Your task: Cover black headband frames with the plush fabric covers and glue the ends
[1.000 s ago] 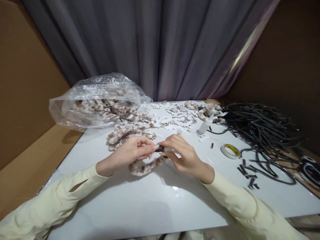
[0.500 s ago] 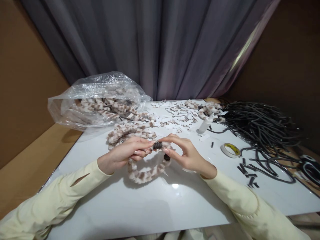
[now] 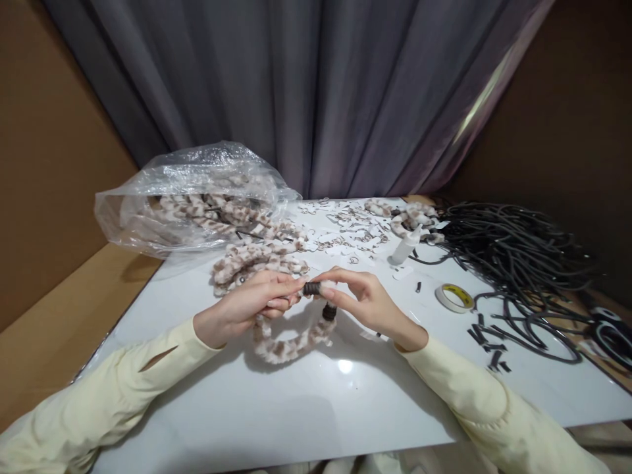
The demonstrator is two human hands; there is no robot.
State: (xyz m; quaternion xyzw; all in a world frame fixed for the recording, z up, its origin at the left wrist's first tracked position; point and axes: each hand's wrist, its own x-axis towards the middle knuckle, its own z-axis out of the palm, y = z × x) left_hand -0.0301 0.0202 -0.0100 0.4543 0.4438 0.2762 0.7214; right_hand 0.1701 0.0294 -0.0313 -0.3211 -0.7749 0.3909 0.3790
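A fluffy white-and-brown loop (image 3: 286,347) hangs between my hands, just above the table. Near its top is a dark ribbed band (image 3: 313,288), and a second dark band (image 3: 328,312) sits on its right side. My left hand (image 3: 249,304) is closed, thumb and fingers pinching the loop's end left of the upper band. My right hand (image 3: 363,299) pinches the fluffy part just right of that band between thumb and fingers. The parts under my fingertips are hidden.
Behind my left hand lie more fluffy loops (image 3: 241,260) and a clear plastic bag (image 3: 143,217) of fluffy pieces. Small scraps (image 3: 353,230) litter the back. At right are a white bottle (image 3: 405,247), a tape roll (image 3: 454,298), short black pieces (image 3: 486,336) and black cords (image 3: 518,243).
My right hand's fingers have shifted slightly, and more of the second dark band shows below them. The loop stays in both hands, nearly in place.
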